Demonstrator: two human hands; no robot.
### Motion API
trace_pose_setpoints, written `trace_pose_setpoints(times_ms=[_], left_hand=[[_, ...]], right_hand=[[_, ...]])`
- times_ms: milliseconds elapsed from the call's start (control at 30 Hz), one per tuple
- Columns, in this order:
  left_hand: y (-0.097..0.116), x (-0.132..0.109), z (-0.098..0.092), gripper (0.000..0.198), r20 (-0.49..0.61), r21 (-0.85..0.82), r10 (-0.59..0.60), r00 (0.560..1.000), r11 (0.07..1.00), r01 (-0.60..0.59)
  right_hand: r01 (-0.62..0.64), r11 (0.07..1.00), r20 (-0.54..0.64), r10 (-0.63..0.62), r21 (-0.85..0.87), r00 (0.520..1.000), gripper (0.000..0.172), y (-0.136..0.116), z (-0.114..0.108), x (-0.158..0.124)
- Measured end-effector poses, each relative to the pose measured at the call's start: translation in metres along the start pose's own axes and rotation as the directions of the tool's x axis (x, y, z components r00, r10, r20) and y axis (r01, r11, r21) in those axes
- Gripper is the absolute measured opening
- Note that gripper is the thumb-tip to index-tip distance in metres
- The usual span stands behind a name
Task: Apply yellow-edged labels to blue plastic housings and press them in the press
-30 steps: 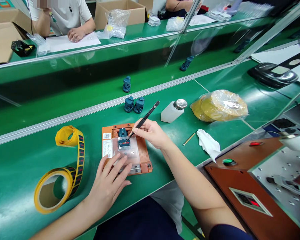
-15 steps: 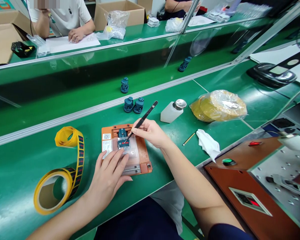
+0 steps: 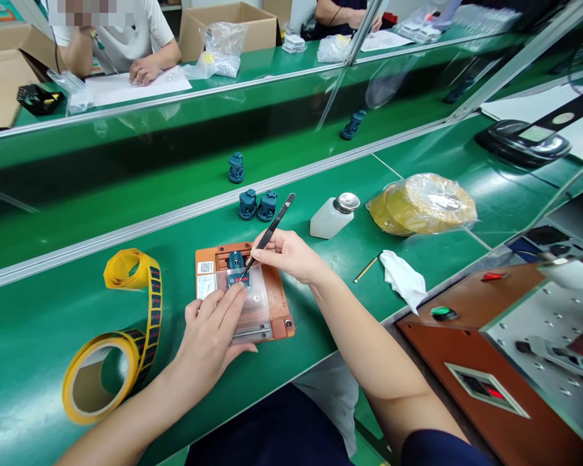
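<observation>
My right hand (image 3: 291, 255) pinches a pair of black tweezers (image 3: 278, 221), tips down on a dark label with red lettering (image 3: 235, 277). This label lies on a clear plastic sheet (image 3: 258, 307) over an orange fixture (image 3: 278, 291). Flat on the sheet, my left hand (image 3: 205, 340) has its fingers stretched out, fingertips touching or very near the label's lower edge. Just behind the label, a dark blue plastic part (image 3: 236, 259) sits in the fixture. To the left stands a yellow-edged label roll (image 3: 72, 375), its strip of dark labels unwound.
Several blue plastic parts (image 3: 247, 204) stand behind the fixture. Rightward are a white pump bottle (image 3: 328, 219), a bagged yellow roll (image 3: 420, 204), a cotton swab (image 3: 366, 270), a white cloth (image 3: 402, 278) and an orange-brown machine (image 3: 447, 349). Two people sit beyond the clear partition (image 3: 175, 155).
My left fingertips have slid up to the label's lower edge. The tweezers have shifted slightly, with their tips still at the label. The whole view has moved a little.
</observation>
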State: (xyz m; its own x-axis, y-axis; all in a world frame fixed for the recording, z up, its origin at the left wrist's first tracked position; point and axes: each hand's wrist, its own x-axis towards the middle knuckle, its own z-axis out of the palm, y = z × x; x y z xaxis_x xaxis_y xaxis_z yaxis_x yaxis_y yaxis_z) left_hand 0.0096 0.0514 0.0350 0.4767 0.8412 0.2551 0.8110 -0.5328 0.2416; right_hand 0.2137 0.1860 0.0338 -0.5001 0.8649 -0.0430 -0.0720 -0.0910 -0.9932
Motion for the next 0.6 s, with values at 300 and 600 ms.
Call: trace_pose_setpoints(times_ms=[300,600], left_hand=[[-0.012,0.004,0.003,0.100,-0.044,-0.167,-0.163,0.986,0.974,0.154],[0.007,-0.035,0.018,0.087,-0.609,-0.182,0.073,0.790,0.957,-0.228]], right_hand=[[0.100,0.900,-0.455,-0.307,-0.423,0.836,0.023,-0.009,-0.008,-0.052],[-0.132,0.230,-0.210,-0.360,-0.964,0.909,0.036,0.062,-0.059,-0.117]])
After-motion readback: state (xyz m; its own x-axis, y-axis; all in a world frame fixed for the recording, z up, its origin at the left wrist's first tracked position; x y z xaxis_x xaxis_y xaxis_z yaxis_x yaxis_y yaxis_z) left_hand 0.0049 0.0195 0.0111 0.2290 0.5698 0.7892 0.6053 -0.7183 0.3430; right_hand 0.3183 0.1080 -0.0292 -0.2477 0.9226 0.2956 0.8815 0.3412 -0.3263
